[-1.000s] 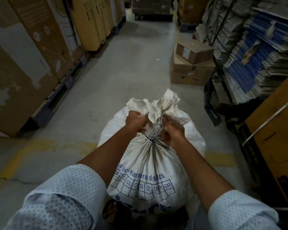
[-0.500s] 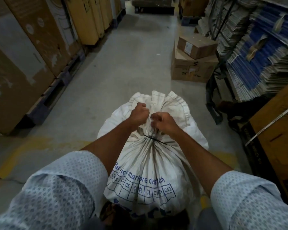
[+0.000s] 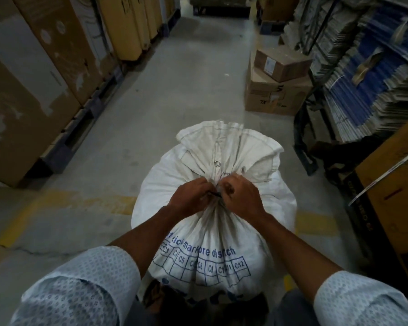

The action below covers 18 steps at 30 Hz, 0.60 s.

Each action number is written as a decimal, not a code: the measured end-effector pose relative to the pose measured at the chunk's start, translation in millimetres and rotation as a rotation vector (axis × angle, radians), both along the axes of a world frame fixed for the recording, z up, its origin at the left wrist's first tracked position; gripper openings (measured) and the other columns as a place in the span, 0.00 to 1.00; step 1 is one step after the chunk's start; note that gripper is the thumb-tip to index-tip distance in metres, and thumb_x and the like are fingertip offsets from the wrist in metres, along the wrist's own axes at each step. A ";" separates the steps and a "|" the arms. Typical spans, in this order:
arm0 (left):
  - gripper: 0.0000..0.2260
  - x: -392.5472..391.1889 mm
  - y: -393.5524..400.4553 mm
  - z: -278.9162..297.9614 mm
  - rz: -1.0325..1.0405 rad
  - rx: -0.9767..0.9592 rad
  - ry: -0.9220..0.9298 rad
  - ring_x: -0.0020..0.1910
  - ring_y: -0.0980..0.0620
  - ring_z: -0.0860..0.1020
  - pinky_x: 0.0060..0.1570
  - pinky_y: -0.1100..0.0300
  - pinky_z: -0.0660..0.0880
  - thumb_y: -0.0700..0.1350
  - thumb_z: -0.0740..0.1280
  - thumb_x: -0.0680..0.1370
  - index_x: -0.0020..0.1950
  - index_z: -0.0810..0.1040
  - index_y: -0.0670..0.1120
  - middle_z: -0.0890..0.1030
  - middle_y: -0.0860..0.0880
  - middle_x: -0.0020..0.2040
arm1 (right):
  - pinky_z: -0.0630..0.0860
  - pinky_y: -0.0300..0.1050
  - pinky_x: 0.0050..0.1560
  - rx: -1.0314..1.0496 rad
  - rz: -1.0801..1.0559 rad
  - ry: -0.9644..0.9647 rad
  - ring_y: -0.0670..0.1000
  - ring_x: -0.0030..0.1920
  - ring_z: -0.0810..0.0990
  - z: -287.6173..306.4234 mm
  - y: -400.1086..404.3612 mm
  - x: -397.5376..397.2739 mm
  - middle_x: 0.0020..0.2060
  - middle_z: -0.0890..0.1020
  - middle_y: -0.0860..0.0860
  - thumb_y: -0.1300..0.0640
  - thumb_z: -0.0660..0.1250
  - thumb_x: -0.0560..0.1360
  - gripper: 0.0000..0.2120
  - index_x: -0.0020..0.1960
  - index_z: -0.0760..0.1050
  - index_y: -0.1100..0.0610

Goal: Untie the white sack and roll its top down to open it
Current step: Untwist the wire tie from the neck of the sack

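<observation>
Pinching the black tie (image 3: 216,194) between my left hand (image 3: 190,196) and right hand (image 3: 240,196) — white sack (image 3: 212,236) neck bunched beneath, its top flopped away from me.

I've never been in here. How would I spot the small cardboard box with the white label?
Look down the concrete aisle past the white sack, to the right side by the shelves of blue-and-white flat stacks. Two brown cartons sit stacked on the floor; it is the smaller box on top, skewed across the larger carton.

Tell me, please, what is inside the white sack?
Its contents cannot be seen. The white sack bulges full, but its neck is gathered shut, with a dark tie between the left hand and right hand. Only fabric and blue print show.
</observation>
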<state>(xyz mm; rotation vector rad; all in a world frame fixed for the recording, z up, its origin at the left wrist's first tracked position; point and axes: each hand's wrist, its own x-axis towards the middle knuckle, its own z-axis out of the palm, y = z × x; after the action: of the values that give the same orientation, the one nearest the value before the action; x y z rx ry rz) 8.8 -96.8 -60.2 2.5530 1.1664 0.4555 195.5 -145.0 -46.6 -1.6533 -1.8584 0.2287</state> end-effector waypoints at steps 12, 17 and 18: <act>0.06 2.0 5.1 13.7 -0.029 -0.026 -0.004 0.48 0.46 0.80 0.43 0.50 0.77 0.45 0.68 0.76 0.51 0.83 0.48 0.80 0.48 0.49 | 0.77 0.46 0.32 0.068 0.022 -0.251 0.55 0.38 0.81 -17.3 -10.6 -7.1 0.40 0.83 0.52 0.55 0.67 0.68 0.08 0.44 0.80 0.56; 0.05 0.1 8.4 17.4 -0.047 -0.021 -0.023 0.46 0.46 0.81 0.42 0.50 0.77 0.44 0.70 0.75 0.48 0.84 0.46 0.81 0.48 0.46 | 0.76 0.46 0.30 0.118 0.030 -0.243 0.54 0.38 0.81 -17.8 -9.6 -3.6 0.39 0.82 0.51 0.53 0.66 0.68 0.08 0.44 0.80 0.55; 0.05 -1.9 10.4 17.0 -0.046 -0.021 -0.039 0.45 0.46 0.81 0.42 0.51 0.77 0.44 0.71 0.74 0.47 0.85 0.46 0.82 0.48 0.45 | 0.76 0.46 0.30 0.124 0.024 -0.236 0.54 0.38 0.81 -19.2 -9.5 -0.5 0.40 0.82 0.50 0.53 0.67 0.68 0.08 0.44 0.80 0.55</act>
<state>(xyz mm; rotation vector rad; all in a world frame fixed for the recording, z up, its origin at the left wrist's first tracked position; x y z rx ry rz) 6.9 -86.4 -43.2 2.5359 1.0909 0.4776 194.9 -154.5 -65.8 -1.6306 -2.0226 -0.0744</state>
